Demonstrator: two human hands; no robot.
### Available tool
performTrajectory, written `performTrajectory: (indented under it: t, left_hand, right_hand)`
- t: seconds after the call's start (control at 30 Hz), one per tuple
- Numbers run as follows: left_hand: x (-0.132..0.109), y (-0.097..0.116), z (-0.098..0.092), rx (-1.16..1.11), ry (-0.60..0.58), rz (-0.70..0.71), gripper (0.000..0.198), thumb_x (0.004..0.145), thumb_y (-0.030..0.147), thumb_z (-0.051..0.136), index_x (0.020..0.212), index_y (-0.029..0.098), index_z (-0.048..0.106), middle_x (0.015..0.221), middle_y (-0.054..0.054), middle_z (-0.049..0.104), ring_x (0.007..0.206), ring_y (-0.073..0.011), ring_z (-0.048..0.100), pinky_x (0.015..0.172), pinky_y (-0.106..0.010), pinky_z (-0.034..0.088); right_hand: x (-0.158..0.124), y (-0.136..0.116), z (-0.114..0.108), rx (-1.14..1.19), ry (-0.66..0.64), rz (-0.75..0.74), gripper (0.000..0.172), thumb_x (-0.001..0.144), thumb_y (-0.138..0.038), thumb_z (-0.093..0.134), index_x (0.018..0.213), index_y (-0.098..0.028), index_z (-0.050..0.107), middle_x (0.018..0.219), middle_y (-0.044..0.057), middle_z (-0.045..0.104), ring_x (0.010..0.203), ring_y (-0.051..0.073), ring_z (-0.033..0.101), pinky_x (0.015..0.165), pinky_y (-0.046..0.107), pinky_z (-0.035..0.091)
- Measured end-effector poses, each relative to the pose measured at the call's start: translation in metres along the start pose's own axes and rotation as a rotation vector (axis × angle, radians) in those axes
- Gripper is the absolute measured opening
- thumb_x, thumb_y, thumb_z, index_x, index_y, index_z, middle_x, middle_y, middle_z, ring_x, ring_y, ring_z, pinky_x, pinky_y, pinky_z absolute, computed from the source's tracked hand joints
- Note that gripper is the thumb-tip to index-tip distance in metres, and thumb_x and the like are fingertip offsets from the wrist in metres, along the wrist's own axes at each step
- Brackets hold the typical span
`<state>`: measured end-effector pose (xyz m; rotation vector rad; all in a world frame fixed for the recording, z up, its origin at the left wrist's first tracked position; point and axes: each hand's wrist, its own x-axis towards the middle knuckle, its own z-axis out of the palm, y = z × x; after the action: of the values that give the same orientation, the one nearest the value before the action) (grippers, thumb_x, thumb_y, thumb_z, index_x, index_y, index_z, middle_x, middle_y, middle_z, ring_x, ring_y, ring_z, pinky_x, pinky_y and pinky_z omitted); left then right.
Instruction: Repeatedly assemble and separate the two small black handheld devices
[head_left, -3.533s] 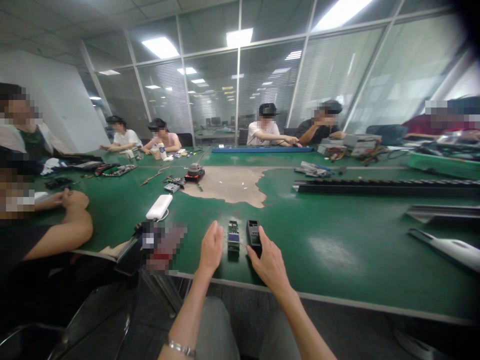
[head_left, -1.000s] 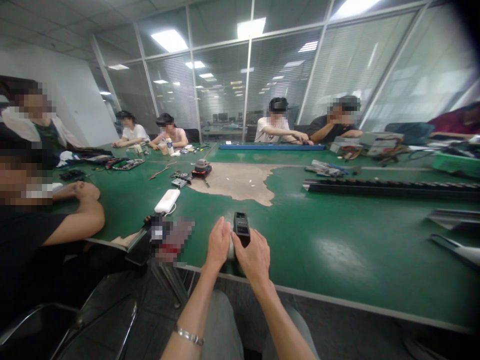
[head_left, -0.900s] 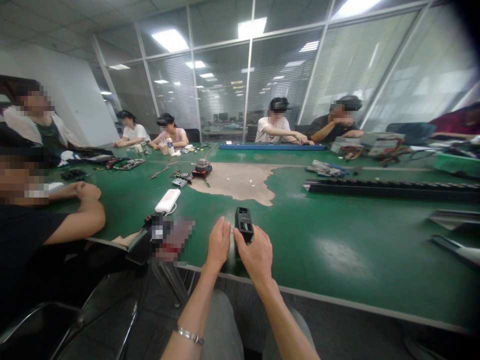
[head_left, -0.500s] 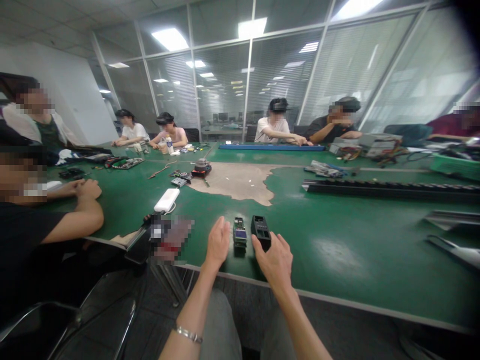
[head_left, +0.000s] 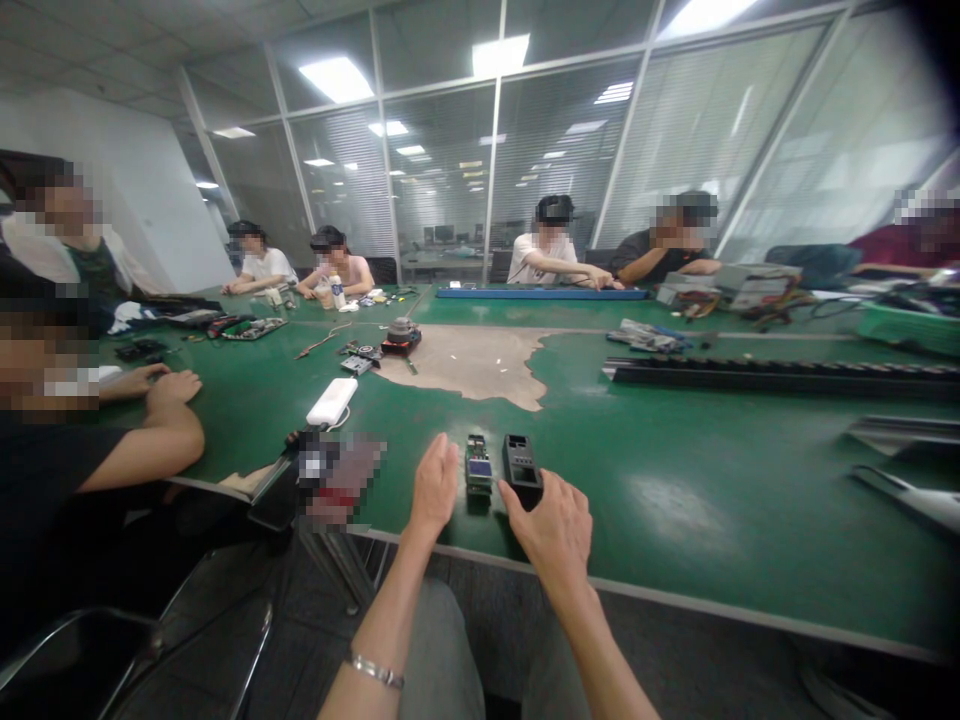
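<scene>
On the green table (head_left: 675, 500), close to its near edge, a small green circuit module with a blue screen (head_left: 478, 468) lies between my hands. Right of it stands a black plastic casing (head_left: 519, 466). My right hand (head_left: 556, 522) has thumb and fingers closed around the casing's near end. My left hand (head_left: 433, 485) stands on its edge just left of the module, fingers stretched and together, holding nothing.
A white power bank (head_left: 332, 400) and a blurred object (head_left: 339, 478) lie to the left, by a co-worker's forearm (head_left: 142, 445). A long black rail (head_left: 780, 375) crosses the right side. A white tool (head_left: 911, 500) lies far right. Other people sit round the far side.
A second ago both hands were together with the black casing over the module. My right hand has carried the casing to the right, and the module now lies uncovered.
</scene>
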<state>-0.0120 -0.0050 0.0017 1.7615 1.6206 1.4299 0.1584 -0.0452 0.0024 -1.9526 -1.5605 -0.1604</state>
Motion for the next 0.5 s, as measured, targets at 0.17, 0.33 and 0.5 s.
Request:
performTrajectory:
  t: [0.17,0.33,0.5]
  left_hand:
    - [0.000,0.001,-0.001,-0.005,0.005,-0.001,0.052,0.095,0.048,0.034,0.128,0.013,0.054,0.136,-0.013,0.052,0.130,-0.0225,0.044,0.112,-0.039,0.032]
    - [0.000,0.002,-0.002,-0.011,0.004,0.003,0.054,0.095,0.048,0.034,0.128,0.011,0.054,0.135,-0.014,0.052,0.130,-0.0224,0.044,0.112,-0.038,0.032]
    - [0.000,0.001,-0.001,-0.011,0.005,0.007,0.055,0.095,0.048,0.033,0.129,0.009,0.053,0.136,-0.015,0.052,0.130,-0.0221,0.044,0.112,-0.037,0.032]
  right_hand:
    - [0.000,-0.008,-0.014,-0.045,-0.017,0.024,0.062,0.079,-0.067,0.046,0.112,-0.015,0.058,0.101,0.014,0.061,0.098,0.030,0.052,0.080,0.038,0.036]
    - [0.005,-0.008,-0.012,0.020,-0.086,0.016,0.049,0.083,-0.059,0.046,0.103,-0.016,0.060,0.092,0.012,0.060,0.089,0.024,0.055,0.075,0.032,0.037]
    - [0.010,-0.014,-0.019,0.140,-0.041,0.038,0.045,0.084,-0.058,0.045,0.100,-0.019,0.061,0.090,0.008,0.061,0.083,0.022,0.056,0.071,0.030,0.037]
